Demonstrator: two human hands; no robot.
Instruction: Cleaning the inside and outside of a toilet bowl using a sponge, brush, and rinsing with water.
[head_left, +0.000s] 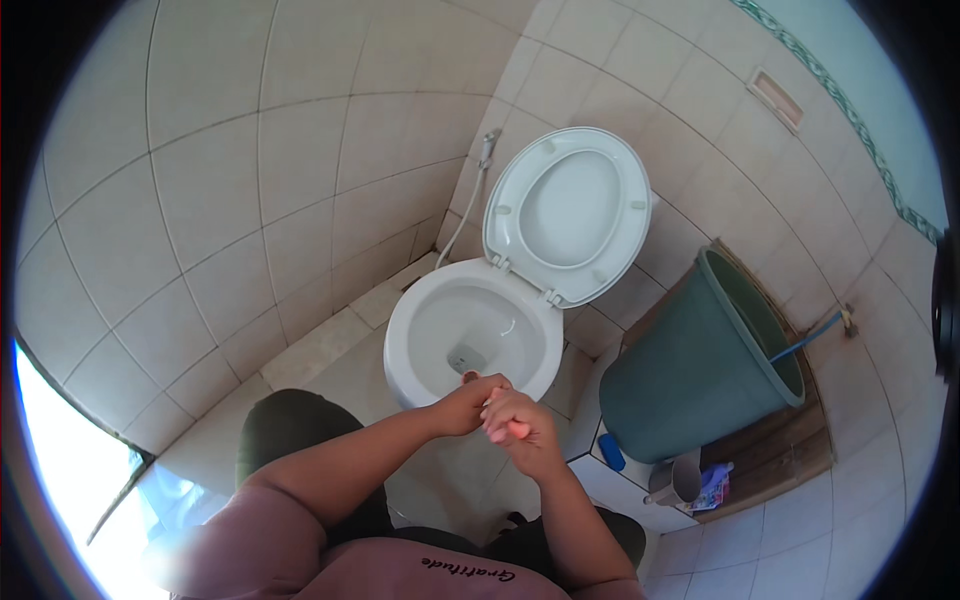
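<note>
My left hand (471, 403) is closed at the front rim of a white toilet bowl (401, 330), and a small pinkish-orange rounded end sticks out ahead of it over the bowl. Touching it on the right, my right hand (525, 431) has its fingers curled round a pinkish-orange object (518, 429), perhaps a handle. Whether both ends belong to one object cannot be told, as the fingers hide the middle. The toilet seat and lid (570, 210) stand raised against the wall. Low in the bowl is a greyish patch of water (466, 360).
A large green plastic bin (675, 367) stands on a tiled ledge at the right, a blue hose (806, 337) running into it. Below are a blue brush or block (611, 451), a grey dipper (679, 480) and a purple packet (712, 486). A bidet sprayer (489, 146) hangs behind.
</note>
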